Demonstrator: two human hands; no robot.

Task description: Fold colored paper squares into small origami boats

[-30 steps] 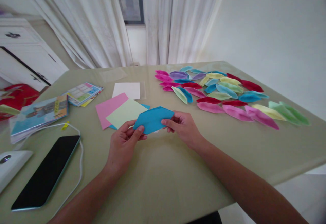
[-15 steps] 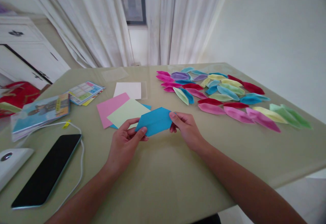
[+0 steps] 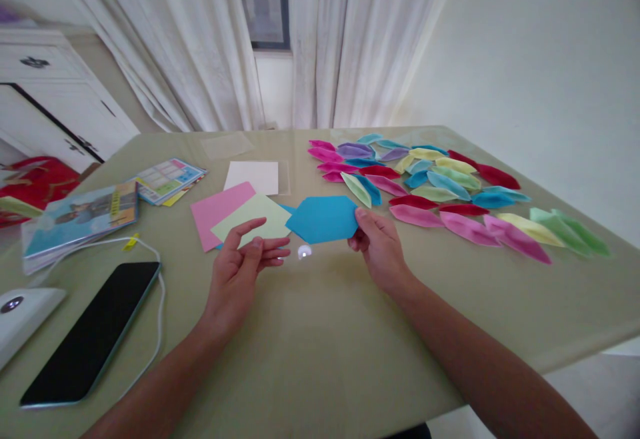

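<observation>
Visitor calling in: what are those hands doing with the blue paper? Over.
Right hand pinching one end of the folded blue paper. Left hand open, not holding it. Pale green sheet partly hidden behind left hand.

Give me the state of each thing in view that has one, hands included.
Left hand: open, empty
Right hand: pinching the blue paper
Blue paper: folded, pointed end toward the left hand
Pink sheet: flat, partly covered
Pale green sheet: flat, overlapping the pink one
Folded pieces: spread out on the table
Phone: lying flat, screen dark
Curtains: parted, window showing
Drawer: shut
</observation>
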